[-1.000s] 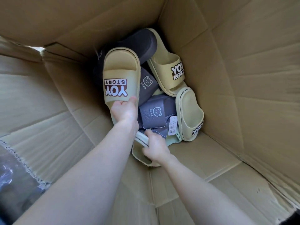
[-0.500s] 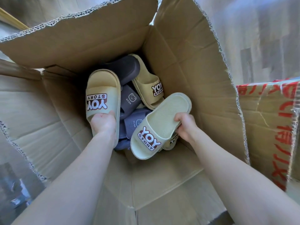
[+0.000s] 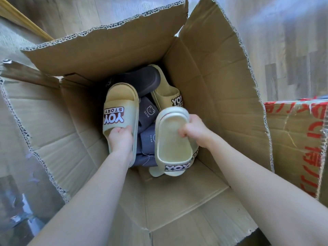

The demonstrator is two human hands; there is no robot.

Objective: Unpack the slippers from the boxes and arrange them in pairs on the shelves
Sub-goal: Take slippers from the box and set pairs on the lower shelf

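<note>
As the left grip (image 3: 121,139) clutches a yellow slipper (image 3: 122,96), the right grip (image 3: 197,130) holds a pale slipper (image 3: 172,146) inside a cardboard box (image 3: 204,82).

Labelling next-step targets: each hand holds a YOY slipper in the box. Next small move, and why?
Probably lift both straight up, out of the cardboard box. The left hand grips the yellow slipper, the right hand the pale slipper, a likely pair, both below the box's rim.

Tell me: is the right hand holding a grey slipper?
No, the right hand grips a pale green YOY slipper; grey slippers lie in the box.
</note>
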